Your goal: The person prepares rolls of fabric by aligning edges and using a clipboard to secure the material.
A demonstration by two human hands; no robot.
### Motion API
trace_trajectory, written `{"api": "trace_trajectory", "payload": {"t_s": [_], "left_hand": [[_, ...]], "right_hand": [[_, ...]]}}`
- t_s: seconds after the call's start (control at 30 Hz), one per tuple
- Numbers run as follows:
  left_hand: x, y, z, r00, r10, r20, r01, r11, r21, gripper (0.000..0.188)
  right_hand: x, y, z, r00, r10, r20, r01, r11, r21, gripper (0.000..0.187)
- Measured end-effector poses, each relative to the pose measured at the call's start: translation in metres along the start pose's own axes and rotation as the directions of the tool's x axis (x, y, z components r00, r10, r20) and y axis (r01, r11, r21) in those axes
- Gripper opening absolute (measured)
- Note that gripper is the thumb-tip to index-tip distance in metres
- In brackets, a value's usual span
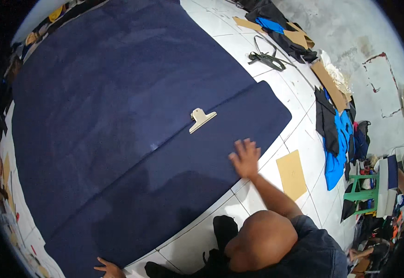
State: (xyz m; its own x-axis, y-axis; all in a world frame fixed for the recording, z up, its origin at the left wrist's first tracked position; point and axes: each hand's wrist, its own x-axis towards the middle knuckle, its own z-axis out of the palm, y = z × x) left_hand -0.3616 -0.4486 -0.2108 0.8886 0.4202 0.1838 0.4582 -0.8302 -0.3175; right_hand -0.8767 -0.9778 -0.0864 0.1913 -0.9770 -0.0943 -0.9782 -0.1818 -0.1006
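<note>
A large dark navy cloth (118,92) lies spread over the floor, with a long raised fold line running slantwise across it. On that line sits a silver bulldog clip (202,120). My right hand (245,160) rests palm down near the cloth's near right edge, fingers spread, holding nothing. At the lower left, my left hand (107,268) touches the cloth's near edge with its visible fingers apart. The picture's lower rim cuts off the rest of that hand and its arm.
White floor tiles (299,134) border the cloth. A tan cardboard piece (291,175) lies right of my arm. Further right are blue fabric (337,162), black cloth (326,120) and a green stool (363,197). A dark strap (267,60) lies at the far right. My black-covered foot (224,231) is close to the edge.
</note>
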Motion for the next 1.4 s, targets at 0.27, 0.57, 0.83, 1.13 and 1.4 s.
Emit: {"api": "trace_trajectory", "payload": {"t_s": [0.27, 0.57, 0.83, 1.13, 1.4], "left_hand": [[0.075, -0.032, 0.026, 0.97, 0.037, 0.242, 0.096, 0.852, -0.514, 0.102], [0.044, -0.002, -0.025, 0.54, 0.356, 0.762, 0.732, 0.247, -0.634, 0.097], [0.048, 0.002, -0.046, 0.49, 0.446, 0.749, 0.78, 0.16, -0.605, 0.091], [0.066, -0.023, -0.037, 0.483, 0.498, 0.721, 0.795, 0.097, -0.599, 0.084], [0.048, -0.038, -0.052, 0.425, 0.513, 0.746, 0.868, 0.004, -0.497, 0.043]], "right_hand": [[0.13, 0.046, -0.059, 0.948, 0.109, -0.299, -0.087, 0.992, 0.088, 0.056], [0.183, -0.123, 0.005, 0.88, -0.408, -0.242, 0.441, 0.892, 0.098, 0.052], [0.202, -0.124, -0.027, 0.948, -0.316, 0.023, 0.305, 0.93, 0.205, 0.037], [0.082, -0.108, -0.112, 0.96, -0.117, -0.255, 0.253, 0.753, 0.607, 0.044], [-0.114, 0.074, -0.028, 0.749, 0.428, 0.506, -0.659, 0.401, 0.636, 0.064]]}}
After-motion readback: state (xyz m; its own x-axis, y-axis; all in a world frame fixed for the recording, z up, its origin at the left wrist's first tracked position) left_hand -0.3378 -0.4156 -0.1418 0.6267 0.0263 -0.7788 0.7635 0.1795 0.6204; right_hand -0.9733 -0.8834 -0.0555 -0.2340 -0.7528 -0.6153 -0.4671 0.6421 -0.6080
